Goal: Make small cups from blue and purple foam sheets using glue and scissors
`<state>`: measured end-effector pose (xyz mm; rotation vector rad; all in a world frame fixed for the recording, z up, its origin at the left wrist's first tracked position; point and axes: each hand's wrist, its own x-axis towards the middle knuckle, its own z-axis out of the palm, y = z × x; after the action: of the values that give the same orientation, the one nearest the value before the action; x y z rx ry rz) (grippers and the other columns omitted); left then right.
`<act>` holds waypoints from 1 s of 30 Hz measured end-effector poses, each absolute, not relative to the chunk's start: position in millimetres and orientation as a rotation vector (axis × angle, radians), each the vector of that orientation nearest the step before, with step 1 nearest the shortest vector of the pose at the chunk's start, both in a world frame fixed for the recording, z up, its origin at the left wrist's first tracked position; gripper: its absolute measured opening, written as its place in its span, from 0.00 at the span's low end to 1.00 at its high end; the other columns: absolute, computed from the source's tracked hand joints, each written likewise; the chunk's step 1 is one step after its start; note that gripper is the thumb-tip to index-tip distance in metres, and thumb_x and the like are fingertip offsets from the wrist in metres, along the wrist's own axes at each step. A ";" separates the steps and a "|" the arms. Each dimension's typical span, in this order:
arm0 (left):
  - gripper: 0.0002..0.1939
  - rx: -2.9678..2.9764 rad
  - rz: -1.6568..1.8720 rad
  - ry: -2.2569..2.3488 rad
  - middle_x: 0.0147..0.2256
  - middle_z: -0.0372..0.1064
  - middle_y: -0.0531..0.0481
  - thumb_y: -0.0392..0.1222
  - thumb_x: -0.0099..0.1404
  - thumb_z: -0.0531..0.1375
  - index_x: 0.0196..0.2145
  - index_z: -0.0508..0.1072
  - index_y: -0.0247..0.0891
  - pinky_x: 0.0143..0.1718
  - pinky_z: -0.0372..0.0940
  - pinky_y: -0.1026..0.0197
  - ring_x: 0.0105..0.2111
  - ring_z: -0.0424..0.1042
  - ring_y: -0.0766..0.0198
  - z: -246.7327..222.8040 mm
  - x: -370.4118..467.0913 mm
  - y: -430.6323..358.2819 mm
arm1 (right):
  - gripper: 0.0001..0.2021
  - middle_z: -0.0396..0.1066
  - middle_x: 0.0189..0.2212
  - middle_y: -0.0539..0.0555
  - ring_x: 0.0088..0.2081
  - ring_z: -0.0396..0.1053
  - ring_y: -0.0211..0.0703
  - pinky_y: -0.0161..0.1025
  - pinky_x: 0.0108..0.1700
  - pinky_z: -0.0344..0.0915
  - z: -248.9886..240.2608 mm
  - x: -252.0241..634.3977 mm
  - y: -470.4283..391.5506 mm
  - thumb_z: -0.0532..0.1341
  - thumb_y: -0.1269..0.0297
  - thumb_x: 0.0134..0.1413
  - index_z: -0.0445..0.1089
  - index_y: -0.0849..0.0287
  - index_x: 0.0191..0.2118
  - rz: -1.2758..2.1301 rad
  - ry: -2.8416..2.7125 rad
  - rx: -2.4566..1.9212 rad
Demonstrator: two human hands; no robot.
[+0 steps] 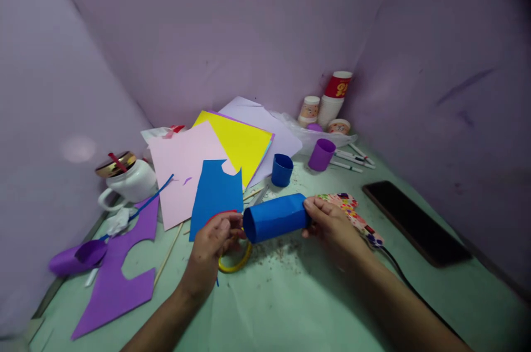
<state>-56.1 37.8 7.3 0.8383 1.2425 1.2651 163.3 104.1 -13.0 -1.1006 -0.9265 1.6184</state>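
Note:
A blue paper tube (276, 218) lies almost level above the table, its open end facing left. My right hand (332, 224) grips the tube's right end between thumb and fingers. At the left rim, my left hand (213, 241) has its fingers curled together, thumb and fingertips at the tube's edge. Beneath them rest scissors with a yellow handle loop (236, 268), partly hidden by the left hand and tube. Behind the left hand is a cut blue sheet (218, 191) with a notch in its top edge. A short blue paper ring (282, 171) stands behind the tube.
A purple paper ring (322, 155), markers (352, 159) and stacked paper cups (331, 111) are at back right. A phone (415, 222) and a cabled, flower-patterned object (352, 211) lie right. Left are purple offcuts (120, 296) and a white mug (135, 180); coloured sheets (240, 141) lie behind.

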 end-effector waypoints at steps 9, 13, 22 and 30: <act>0.16 1.189 1.300 1.323 0.41 0.72 0.46 0.51 0.60 0.60 0.41 0.72 0.38 0.35 0.66 0.63 0.37 0.71 0.61 8.5 -57.2 26.5 | 0.18 0.69 0.24 0.48 0.25 0.67 0.32 0.29 0.27 0.73 -20.7 144.9 92.5 0.74 0.55 0.34 0.72 0.62 0.29 1.895 -0.670 -1.001; 0.16 1.219 1.293 1.294 0.40 0.72 0.45 0.50 0.61 0.59 0.43 0.70 0.38 0.37 0.67 0.61 0.38 0.72 0.60 7.2 -56.3 24.5 | 0.15 0.72 0.25 0.49 0.26 0.70 0.34 0.29 0.27 0.73 -24.1 140.4 88.5 0.74 0.58 0.37 0.74 0.63 0.29 1.935 -0.654 -0.979; 0.25 1.306 1.216 1.311 0.48 0.69 0.42 0.39 0.57 0.62 0.52 0.62 0.39 0.44 0.67 0.54 0.44 0.71 0.56 -1.1 -51.0 25.8 | 0.12 0.77 0.33 0.55 0.31 0.75 0.39 0.34 0.34 0.77 -24.8 140.9 83.9 0.71 0.68 0.43 0.75 0.67 0.35 2.092 -0.499 -0.932; 0.31 1.321 1.024 1.125 0.47 0.71 0.40 0.40 0.49 0.69 0.51 0.66 0.38 0.46 0.67 0.50 0.46 0.71 0.49 -1.6 -47.4 19.4 | 0.10 0.76 0.28 0.59 0.29 0.76 0.38 0.31 0.33 0.73 -34.4 128.2 65.2 0.65 0.73 0.48 0.72 0.74 0.37 2.547 -0.311 -0.683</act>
<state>-47.4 19.4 -1.6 1.3211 1.1251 1.0242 128.2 65.2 -34.4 -0.6832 -0.3110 2.5467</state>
